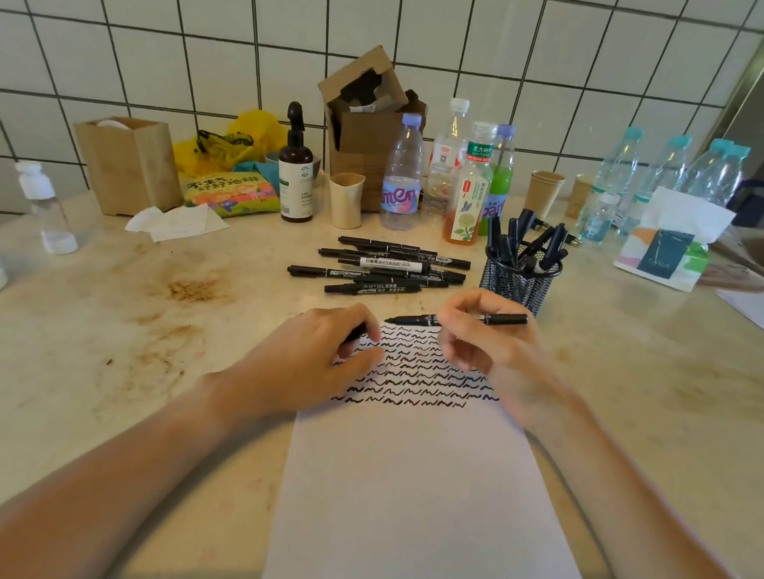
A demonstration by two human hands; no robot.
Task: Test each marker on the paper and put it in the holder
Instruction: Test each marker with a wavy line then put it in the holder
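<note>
The right hand [475,337] grips an uncapped marker [501,321], the left hand [328,355] pinches its cap [357,334] on the paper [415,510]; a loose recapping could let ink dry in the holder [518,282]

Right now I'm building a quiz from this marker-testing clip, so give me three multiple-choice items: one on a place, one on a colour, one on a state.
1. Where is the mesh holder?
A. Beyond the right hand, right of the loose markers
B. On the paper
C. Beside the wooden box at far left

2. What colour are the squiggles on the paper?
A. Red
B. Black
C. Blue

3. What is the right hand doing?
A. Lying flat and empty
B. Lifting a bottle
C. Gripping a marker

Answers:
1 A: the holder stands past the right hand, with the loose markers lying to its left.
2 B: the squiggles are all black.
3 C: its fingers curl round a black marker over the paper's top edge.
</note>
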